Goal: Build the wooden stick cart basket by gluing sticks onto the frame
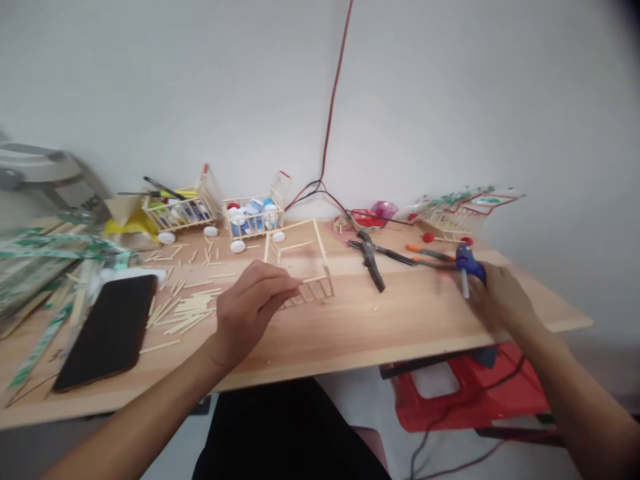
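My left hand (pixel 253 303) is closed in a pinch at the left side of a small wooden stick frame (pixel 320 243). The frame has slatted sides and stands on the table, partly hidden behind my fingers. On the right, my right hand (pixel 500 293), slightly blurred, grips a blue hot glue gun (pixel 469 262). A pale stick-like piece (pixel 465 285) points down from the gun. Pliers with orange handles (pixel 433 253) lie just left of the gun, and dark cutters (pixel 369 257) lie between my hands.
Loose wooden sticks (pixel 195 307) and a black phone (pixel 107 333) lie on the left. Small stick carts (pixel 183 210), one with bottle caps (pixel 255 217), stand along the wall. Another cart (pixel 450 220) stands at right. A red stool (pixel 470 393) and cables are below the table edge.
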The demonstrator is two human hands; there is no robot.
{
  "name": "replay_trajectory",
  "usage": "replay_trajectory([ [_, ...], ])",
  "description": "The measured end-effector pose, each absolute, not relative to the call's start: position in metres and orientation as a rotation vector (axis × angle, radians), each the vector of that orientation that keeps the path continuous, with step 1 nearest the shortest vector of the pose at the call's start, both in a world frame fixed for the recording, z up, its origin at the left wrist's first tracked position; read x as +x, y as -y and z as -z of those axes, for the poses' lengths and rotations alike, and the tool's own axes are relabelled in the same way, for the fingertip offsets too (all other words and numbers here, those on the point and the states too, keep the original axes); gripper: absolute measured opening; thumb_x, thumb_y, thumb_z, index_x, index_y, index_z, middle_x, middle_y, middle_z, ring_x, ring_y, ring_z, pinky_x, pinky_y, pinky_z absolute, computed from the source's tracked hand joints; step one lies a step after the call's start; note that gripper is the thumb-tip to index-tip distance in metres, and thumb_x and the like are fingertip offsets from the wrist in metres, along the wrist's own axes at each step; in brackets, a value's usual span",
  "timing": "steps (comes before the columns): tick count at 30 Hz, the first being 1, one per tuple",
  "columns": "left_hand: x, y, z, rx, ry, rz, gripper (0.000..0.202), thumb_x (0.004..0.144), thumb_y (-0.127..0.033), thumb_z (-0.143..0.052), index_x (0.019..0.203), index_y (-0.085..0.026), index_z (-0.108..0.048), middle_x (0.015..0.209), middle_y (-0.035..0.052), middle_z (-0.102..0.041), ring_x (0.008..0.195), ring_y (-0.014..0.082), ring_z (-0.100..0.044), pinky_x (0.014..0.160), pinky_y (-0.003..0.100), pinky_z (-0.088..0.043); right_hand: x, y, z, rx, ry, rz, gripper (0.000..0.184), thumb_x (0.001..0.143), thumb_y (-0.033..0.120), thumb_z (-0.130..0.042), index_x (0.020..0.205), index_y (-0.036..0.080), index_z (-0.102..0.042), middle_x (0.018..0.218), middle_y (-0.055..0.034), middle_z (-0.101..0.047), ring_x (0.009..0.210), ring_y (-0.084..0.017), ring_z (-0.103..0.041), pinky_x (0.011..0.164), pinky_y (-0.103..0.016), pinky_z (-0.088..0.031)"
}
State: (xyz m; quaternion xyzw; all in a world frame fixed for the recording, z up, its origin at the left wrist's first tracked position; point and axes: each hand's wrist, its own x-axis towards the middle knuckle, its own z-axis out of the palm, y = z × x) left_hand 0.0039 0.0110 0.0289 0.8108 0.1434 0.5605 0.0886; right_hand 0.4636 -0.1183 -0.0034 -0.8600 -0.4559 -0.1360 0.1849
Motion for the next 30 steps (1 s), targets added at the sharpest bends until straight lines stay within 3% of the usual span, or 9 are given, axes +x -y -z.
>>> replay_trajectory([
  [3,0.006,-0.013,-0.032,2.357,-0.463,-1.629,0.012,0.083,-0.011,-0.070,0.093,-0.017,-0.070,0.085,0.0031,-0.070,0.081,0.0121,-0.065,0.072,0.023,-0.053,0.469,0.117,0.014,-2.466,1.424,0.333,0.041,0.089,0.042,-0.047,0.119,0.017,-0.059,0.115,-0.0240,-0.063,0.109,-0.035,-0.058,0.089,-0.043,-0.043],
  [6,0.008,-0.015,-0.038,2.256,-0.509,-1.617,0.008,0.083,-0.016,-0.070,0.091,-0.018,-0.070,0.084,0.0035,-0.071,0.082,0.0138,-0.066,0.074,0.026,-0.054,0.479,0.113,0.021,-2.452,1.485,0.307,0.041,0.089,0.042,-0.044,0.119,0.018,-0.057,0.115,-0.0230,-0.063,0.113,-0.036,-0.058,0.095,-0.045,-0.043],
  [11,0.015,-0.021,-0.052,2.091,-0.580,-1.581,0.005,0.083,-0.022,-0.072,0.085,-0.018,-0.072,0.082,0.0039,-0.072,0.079,0.0151,-0.066,0.073,0.029,-0.054,0.494,0.115,0.024,-2.481,1.366,0.261,0.031,0.075,0.046,-0.055,0.098,0.026,-0.058,0.106,-0.0232,-0.066,0.102,-0.040,-0.063,0.092,-0.050,-0.047],
  [15,0.018,-0.030,-0.066,1.991,-0.610,-1.509,0.006,0.081,-0.024,-0.073,0.083,-0.018,-0.073,0.082,0.0036,-0.073,0.077,0.0145,-0.065,0.070,0.028,-0.052,0.492,0.123,0.008,-2.504,1.279,0.392,0.026,0.063,0.045,-0.058,0.083,0.028,-0.057,0.115,-0.0247,-0.064,0.111,-0.042,-0.060,0.091,-0.054,-0.047],
  [17,0.019,-0.035,-0.073,1.979,-0.618,-1.462,0.007,0.080,-0.024,-0.074,0.083,-0.018,-0.074,0.082,0.0035,-0.073,0.074,0.0137,-0.065,0.067,0.026,-0.051,0.473,0.122,-0.009,-2.377,1.292,0.419,0.028,0.066,0.043,-0.054,0.088,0.028,-0.060,0.120,-0.0222,-0.064,0.115,-0.039,-0.059,0.094,-0.051,-0.047],
  [20,0.020,-0.041,-0.081,2.023,-0.575,-1.362,0.005,0.079,-0.022,-0.074,0.081,-0.017,-0.074,0.079,0.0031,-0.073,0.072,0.0129,-0.064,0.063,0.024,-0.049,0.420,0.110,-0.041,-2.211,1.228,0.226,0.033,0.076,0.046,-0.052,0.101,0.030,-0.065,0.119,-0.0139,-0.067,0.090,-0.033,-0.069,0.082,-0.048,-0.052],
  [22,0.022,-0.044,-0.086,2.073,-0.550,-1.307,0.003,0.078,-0.019,-0.074,0.081,-0.017,-0.073,0.079,0.0032,-0.073,0.073,0.0129,-0.064,0.064,0.024,-0.048,0.376,0.094,-0.058,-2.017,1.272,0.124,0.032,0.082,0.046,-0.051,0.105,0.030,-0.066,0.115,-0.0094,-0.070,0.093,-0.029,-0.068,0.084,-0.045,-0.052],
  [24,0.023,-0.045,-0.089,2.121,-0.536,-1.282,0.003,0.078,-0.017,-0.073,0.081,-0.016,-0.073,0.080,0.0037,-0.072,0.074,0.0132,-0.064,0.066,0.025,-0.049,0.337,0.074,-0.068,-1.790,1.347,0.007,0.034,0.087,0.048,-0.051,0.109,0.028,-0.066,0.109,-0.0087,-0.071,0.099,-0.027,-0.067,0.085,-0.042,-0.052],
  [30,0.023,-0.048,-0.081,2.254,-0.465,-1.232,0.003,0.080,-0.017,-0.072,0.082,-0.015,-0.073,0.079,0.0049,-0.072,0.074,0.0140,-0.065,0.068,0.026,-0.048,0.265,0.024,-0.065,-1.389,1.528,-0.162,0.038,0.093,0.051,-0.047,0.105,0.023,-0.069,0.100,-0.0066,-0.070,0.090,-0.021,-0.065,0.082,-0.036,-0.051],
])
